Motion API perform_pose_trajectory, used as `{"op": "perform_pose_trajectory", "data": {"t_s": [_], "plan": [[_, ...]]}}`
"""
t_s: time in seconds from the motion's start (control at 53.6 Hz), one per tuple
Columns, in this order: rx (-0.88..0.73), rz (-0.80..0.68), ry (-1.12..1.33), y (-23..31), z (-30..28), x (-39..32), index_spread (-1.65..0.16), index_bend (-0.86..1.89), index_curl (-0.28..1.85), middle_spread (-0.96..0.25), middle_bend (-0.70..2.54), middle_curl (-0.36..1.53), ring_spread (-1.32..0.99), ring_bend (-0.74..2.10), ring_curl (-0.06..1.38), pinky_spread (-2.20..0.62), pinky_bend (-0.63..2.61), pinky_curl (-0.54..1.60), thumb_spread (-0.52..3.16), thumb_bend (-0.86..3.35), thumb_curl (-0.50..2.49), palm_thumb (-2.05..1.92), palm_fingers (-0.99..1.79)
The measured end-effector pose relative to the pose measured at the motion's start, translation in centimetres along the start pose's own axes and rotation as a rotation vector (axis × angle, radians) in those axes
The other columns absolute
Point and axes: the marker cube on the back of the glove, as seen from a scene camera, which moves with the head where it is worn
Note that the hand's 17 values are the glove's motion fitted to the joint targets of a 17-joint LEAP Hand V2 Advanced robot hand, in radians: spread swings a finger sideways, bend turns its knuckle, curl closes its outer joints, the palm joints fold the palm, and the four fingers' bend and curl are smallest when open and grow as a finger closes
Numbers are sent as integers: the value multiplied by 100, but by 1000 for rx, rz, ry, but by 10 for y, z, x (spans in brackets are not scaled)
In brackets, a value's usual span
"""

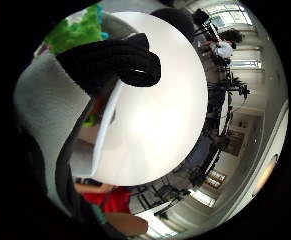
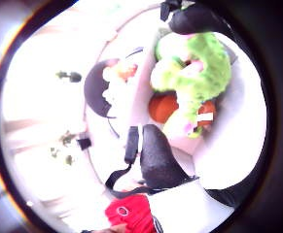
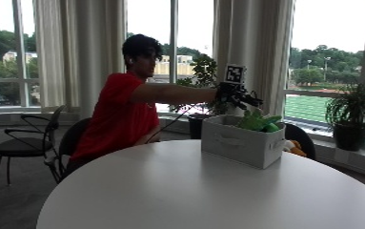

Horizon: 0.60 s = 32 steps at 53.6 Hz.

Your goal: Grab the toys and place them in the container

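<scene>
Toys: green plush toy (image 3: 258, 121) already lies inside grey fabric container (image 3: 240, 140) on round white table (image 3: 201, 191) | gloved right hand (image 3: 235, 95) hovers above bin, fingers loosely curled, holding nothing, apparently post-release.

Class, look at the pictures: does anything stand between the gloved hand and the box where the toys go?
Nothing visible does. The gloved right hand hangs in open air just above the grey box, whose top is open, with a green soft toy already sticking out of it.

Green plush toy (image 3: 258, 121) fills the container's (image 3: 242, 143) open top; round table (image 3: 169, 191) around lies bare.
</scene>
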Motion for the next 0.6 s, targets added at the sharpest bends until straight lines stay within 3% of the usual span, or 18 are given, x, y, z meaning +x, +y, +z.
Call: {"op": "perform_pose_trajectory", "data": {"t_s": [0.131,0.205,0.28,0.355,0.448,0.597], "plan": [[47,12,-16,3,-3,10,-55,16,86,-13,20,38,-7,41,20,-1,126,44,105,-6,75,-6,-12],[50,-134,-9,10,-1,29,-55,16,81,-12,18,37,-4,36,19,3,124,42,109,-6,68,-6,-10],[42,10,13,9,3,36,-54,16,77,-11,16,36,-2,33,19,5,122,41,111,-6,62,-6,-8],[64,-39,-6,17,7,49,-52,11,70,-11,17,35,-1,32,19,7,123,40,112,-6,57,-7,-11],[110,132,-25,19,17,79,-48,8,62,-10,17,35,0,31,20,8,124,39,113,-7,51,-8,-13],[89,182,-17,55,47,128,-44,9,52,-10,17,34,0,30,22,10,122,38,112,-8,43,-9,-15]]}}
